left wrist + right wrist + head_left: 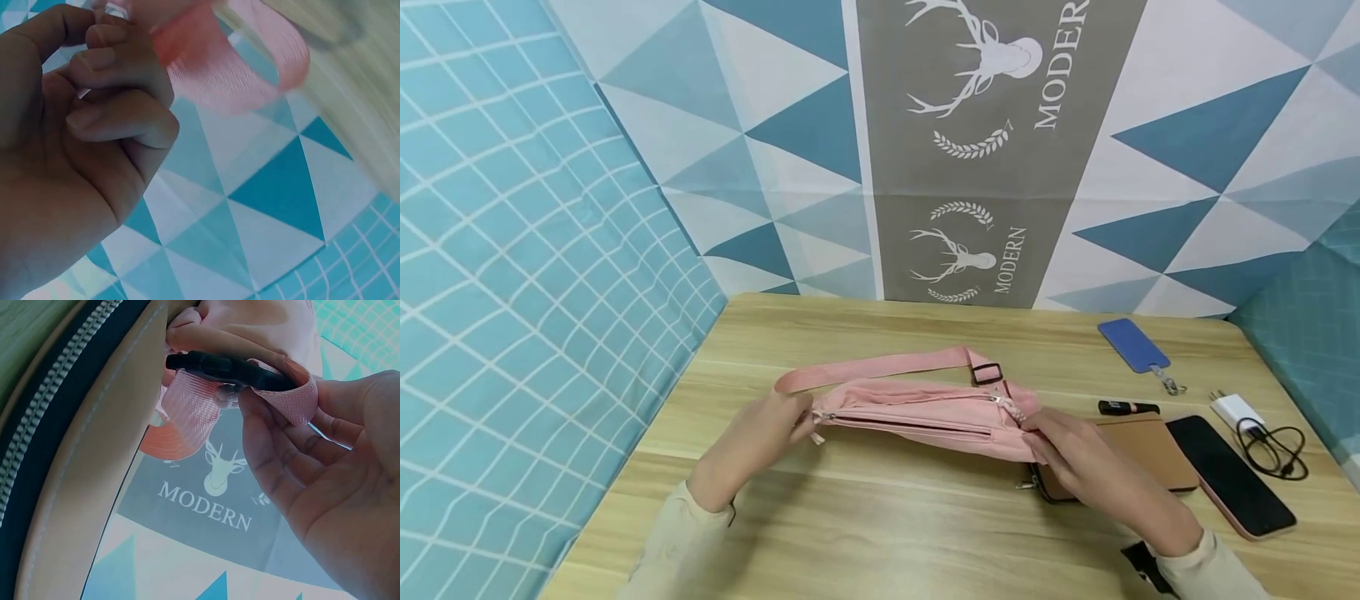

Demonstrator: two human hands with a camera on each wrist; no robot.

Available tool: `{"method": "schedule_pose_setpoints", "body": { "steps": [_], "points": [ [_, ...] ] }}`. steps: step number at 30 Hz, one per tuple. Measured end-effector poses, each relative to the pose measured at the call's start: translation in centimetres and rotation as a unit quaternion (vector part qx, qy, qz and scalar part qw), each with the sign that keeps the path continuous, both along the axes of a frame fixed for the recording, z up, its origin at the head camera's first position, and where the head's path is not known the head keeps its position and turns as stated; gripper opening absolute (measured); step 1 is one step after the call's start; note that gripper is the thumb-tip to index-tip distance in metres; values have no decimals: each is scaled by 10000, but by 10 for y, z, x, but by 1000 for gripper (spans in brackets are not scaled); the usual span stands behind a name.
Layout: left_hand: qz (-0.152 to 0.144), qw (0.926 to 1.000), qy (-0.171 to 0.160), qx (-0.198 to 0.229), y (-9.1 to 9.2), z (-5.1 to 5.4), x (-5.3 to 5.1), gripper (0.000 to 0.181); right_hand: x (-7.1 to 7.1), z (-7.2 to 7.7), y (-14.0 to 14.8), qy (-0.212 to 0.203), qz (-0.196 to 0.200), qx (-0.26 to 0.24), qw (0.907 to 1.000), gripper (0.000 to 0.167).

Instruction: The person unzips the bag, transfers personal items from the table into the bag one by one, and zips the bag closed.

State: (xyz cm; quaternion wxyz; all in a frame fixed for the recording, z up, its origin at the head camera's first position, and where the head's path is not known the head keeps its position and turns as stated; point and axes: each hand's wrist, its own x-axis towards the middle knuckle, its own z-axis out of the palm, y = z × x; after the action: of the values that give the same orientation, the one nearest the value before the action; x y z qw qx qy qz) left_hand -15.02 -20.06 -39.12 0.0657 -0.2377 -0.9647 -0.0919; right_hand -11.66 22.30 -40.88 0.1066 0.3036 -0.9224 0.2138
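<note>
The left hand (pixel 771 429) pinches one end of the bag (pixel 917 414), the right hand (pixel 1078 454) the strap (pixel 294 407) by its buckle (pixel 234 370); the bag stretches between them over the table (pixel 887 533). To the right lie the phone (pixel 1228 475) and case (pixel 1142 450), then the charger (pixel 1236 411) and tube (pixel 1127 407), the tag (pixel 1131 343) farthest.

The head view looks forward and down from above the near side of the table (pixel 887 517), taking in the left hand (pixel 767 437), right hand (pixel 1078 454) and far backdrop (pixel 805 158). The left wrist view sits close to its hand, facing that backdrop. The right wrist view, also close, faces it past the brown case (pixel 97 434). Head and right wrist views share the MODERN panel (pixel 985 177); all three, the pink bag (pixel 917 408).
</note>
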Motion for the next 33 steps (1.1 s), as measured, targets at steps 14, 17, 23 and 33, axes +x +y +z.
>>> {"method": "schedule_pose_setpoints", "body": {
  "steps": [14,17,23,33],
  "points": [
    [-6,9994,-350,38,-15,6,9,34,2,-3,-5,552,-402,636,9956,14],
    [-230,9997,16,61,-5,9,12,33,3,-3,-6,525,-364,604,9961,13],
    [-972,9917,817,182,34,11,8,22,3,0,-5,521,-388,561,9963,14],
    [-2017,9764,725,278,83,1,-13,15,3,2,-4,800,-297,477,9952,19]
  ]
}}
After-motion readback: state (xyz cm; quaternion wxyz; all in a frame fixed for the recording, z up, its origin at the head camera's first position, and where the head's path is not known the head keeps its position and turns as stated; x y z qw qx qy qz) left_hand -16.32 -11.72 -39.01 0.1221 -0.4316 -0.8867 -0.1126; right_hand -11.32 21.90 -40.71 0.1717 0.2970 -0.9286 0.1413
